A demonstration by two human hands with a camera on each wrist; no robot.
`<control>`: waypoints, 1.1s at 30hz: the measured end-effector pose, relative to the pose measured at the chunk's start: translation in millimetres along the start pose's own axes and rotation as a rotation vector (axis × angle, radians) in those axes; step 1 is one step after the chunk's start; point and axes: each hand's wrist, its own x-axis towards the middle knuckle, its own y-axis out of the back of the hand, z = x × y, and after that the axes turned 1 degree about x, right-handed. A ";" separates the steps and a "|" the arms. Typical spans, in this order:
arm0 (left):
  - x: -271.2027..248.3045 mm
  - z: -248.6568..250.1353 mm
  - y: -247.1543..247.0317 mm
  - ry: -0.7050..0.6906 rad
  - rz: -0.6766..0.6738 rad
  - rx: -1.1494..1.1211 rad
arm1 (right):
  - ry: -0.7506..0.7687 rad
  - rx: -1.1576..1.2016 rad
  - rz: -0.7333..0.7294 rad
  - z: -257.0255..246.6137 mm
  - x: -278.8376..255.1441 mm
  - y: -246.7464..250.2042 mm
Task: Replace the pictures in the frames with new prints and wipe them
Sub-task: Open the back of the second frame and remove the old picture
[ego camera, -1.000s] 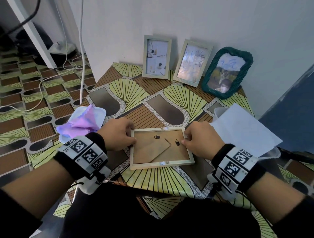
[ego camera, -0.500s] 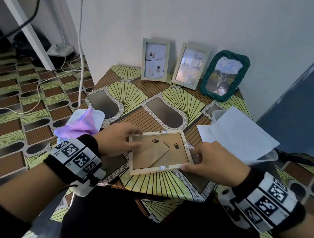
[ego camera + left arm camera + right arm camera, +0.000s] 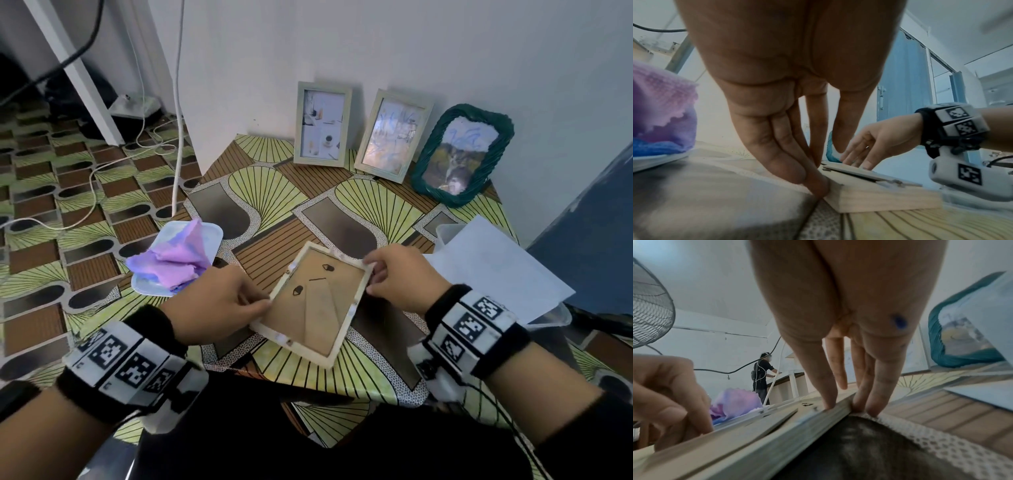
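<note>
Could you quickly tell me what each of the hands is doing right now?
Left hand: straight fingertips press the face-down wooden frame's left edge.
Right hand: thumb and fingers pinch the frame's right edge.
</note>
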 end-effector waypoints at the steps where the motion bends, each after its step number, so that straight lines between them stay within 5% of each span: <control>1: -2.1 2.1 -1.6 -0.008 -0.003 -0.014 | -0.006 0.028 -0.010 -3.3 4.1 0.1; 8: -13.9 11.9 -10.9 -0.018 -0.060 -0.070 | 0.106 0.183 -0.091 -6.6 3.1 -3.0; 11: -11.5 20.1 -11.2 -0.047 0.054 -0.084 | 0.230 0.042 -0.012 -0.6 -12.2 -8.8; 14: 2.3 28.7 -8.0 -0.206 0.173 0.034 | 0.284 -0.153 -0.115 5.5 -20.8 -12.5; 20: 47.3 37.9 -15.9 -0.442 -0.130 0.542 | 0.288 -0.295 -0.284 12.9 -18.9 -14.4; 25: 60.8 39.3 -16.7 -0.447 -0.301 0.576 | 0.298 -0.302 -0.252 18.5 -19.5 -11.1; 33: 58.8 49.6 -23.8 -0.496 -0.108 0.584 | 0.290 -0.190 -0.205 25.1 -26.0 -8.1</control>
